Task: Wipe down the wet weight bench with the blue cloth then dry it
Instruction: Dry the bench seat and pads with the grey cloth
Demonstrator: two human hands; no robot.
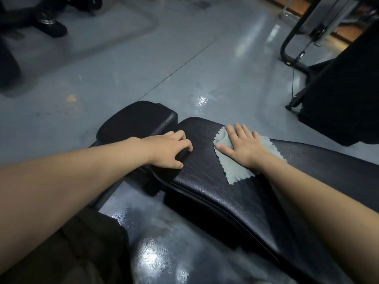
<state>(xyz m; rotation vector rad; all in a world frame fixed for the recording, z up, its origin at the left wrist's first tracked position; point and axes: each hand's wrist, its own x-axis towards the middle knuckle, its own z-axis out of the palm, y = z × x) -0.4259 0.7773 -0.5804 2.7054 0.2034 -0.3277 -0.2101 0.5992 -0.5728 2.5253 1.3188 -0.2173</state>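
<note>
Glossy grey gym flooring (143, 64) spreads around a black padded weight bench (215, 181), with dark machine frames (295, 58) standing off to the right and other dark equipment feet (51, 25) at the far left. On the bench pad, the right hand (244, 145) lies flat with fingers straight and spread, pressing the pale blue cloth (235, 169) against the vinyl near the pad's far end. The left hand (170, 150) curls its fingers over the pad's left edge, apparently steadying it, just beside the separate smaller seat pad (137, 121). By my reading the wiping pass is under way and not finished: the textured surface glistens both around the cloth and along the long stretch running toward the lower right, so most of the pad seems yet to be covered, and the drying step has not begun. Whether the shine is water or just the vinyl I cannot tell for sure. Room to sweep is open along the pad toward the near end; the far rounded edge sits close ahead of the fingertips, and the cloth's zigzag border nearly reaches the right edge, so strokes outward there would run off the pad.
</note>
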